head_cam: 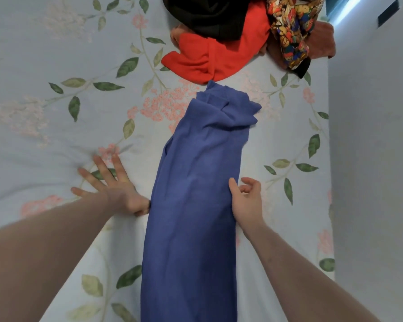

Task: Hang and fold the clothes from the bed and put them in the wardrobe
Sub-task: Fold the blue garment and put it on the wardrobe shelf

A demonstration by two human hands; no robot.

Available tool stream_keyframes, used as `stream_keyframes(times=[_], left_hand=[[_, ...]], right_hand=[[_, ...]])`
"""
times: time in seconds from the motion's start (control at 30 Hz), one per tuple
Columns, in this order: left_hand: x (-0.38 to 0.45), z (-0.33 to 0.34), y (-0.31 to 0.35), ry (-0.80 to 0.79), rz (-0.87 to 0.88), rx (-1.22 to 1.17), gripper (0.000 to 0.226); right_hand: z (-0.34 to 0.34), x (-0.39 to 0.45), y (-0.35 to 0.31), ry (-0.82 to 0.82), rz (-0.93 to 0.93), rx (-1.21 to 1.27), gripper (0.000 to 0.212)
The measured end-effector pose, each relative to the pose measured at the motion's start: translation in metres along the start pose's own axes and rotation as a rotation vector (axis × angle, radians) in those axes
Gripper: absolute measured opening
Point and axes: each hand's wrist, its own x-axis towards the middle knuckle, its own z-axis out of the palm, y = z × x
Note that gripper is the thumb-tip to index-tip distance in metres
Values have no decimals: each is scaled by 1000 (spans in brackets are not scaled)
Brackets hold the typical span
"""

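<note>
A blue garment [196, 194] lies folded lengthwise into a long narrow strip down the middle of the bed [56, 112], its far end bunched. My left hand [112, 187] rests flat on the floral sheet just left of the strip, fingers spread, thumb at the cloth's left edge. At the strip's right edge is my right hand [247, 201], thumb touching the blue cloth and fingers loosely curled above the sheet, holding nothing.
A pile of clothes sits at the far end of the bed: a red garment [214, 56], a black one [209, 15], a multicoloured patterned one [291, 29] and a rust-brown one [321, 43]. A white wall [372, 159] borders the bed's right side.
</note>
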Motion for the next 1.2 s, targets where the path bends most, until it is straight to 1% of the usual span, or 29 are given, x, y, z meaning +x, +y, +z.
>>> stream_keyframes(times=[0.07, 0.2, 0.27, 0.33, 0.43, 0.5, 0.53, 0.57, 0.63, 0.67, 0.73, 0.8, 0.83, 0.87, 0.93, 1.0, 1.07, 1.13, 1.2], left_hand=[[-5, 4, -3, 62, 26, 9, 161], [-14, 17, -5, 191, 96, 25, 159], [-21, 26, -16, 240, 163, 65, 142], [-38, 40, -39, 300, 286, 51, 117], [-88, 86, -83, 370, 454, -199, 82], [-133, 124, -109, 363, 471, -305, 64], [-154, 144, -120, 321, 447, -341, 55], [-174, 161, -130, 241, 396, -390, 44], [-207, 193, -148, -3, 255, -580, 23], [-220, 205, -154, -117, 201, -671, 17], [-237, 223, -159, -262, 182, -739, 20], [-244, 232, -159, -353, 200, -764, 29], [-246, 233, -157, -401, 196, -776, 29], [-247, 233, -155, -447, 194, -785, 22], [-248, 235, -152, -463, 200, -774, 4], [-249, 237, -156, -408, 164, -745, 5], [-256, 236, -168, -407, 132, -667, 7], [-267, 239, -187, -481, 121, -539, 11], [-283, 242, -207, -577, 91, -434, 8]], right_hand=[[-13, -14, 10, -55, 30, 7, 36], [-37, -48, 37, -146, 89, -61, 34], [-47, -76, 64, -159, 110, -101, 30], [-55, -113, 90, -187, 115, -147, 27], [-61, -165, 121, -226, 157, -194, 25], [-66, -194, 139, -235, 150, -256, 18], [-69, -208, 147, -240, 152, -292, 15], [-71, -222, 154, -243, 172, -313, 14], [-75, -249, 171, -253, 237, -289, 9], [-76, -261, 180, -263, 258, -266, 8], [-80, -280, 194, -289, 300, -196, 4], [-82, -294, 201, -328, 356, -79, 16], [-84, -300, 205, -336, 388, -30, 23], [-85, -305, 207, -325, 408, 3, 27], [-86, -315, 212, -283, 437, 42, 29], [-84, -327, 217, -248, 473, 54, 27], [-81, -343, 219, -267, 508, 45, 29], [-80, -365, 222, -313, 538, 8, 29], [-83, -386, 225, -331, 591, -19, 23]])
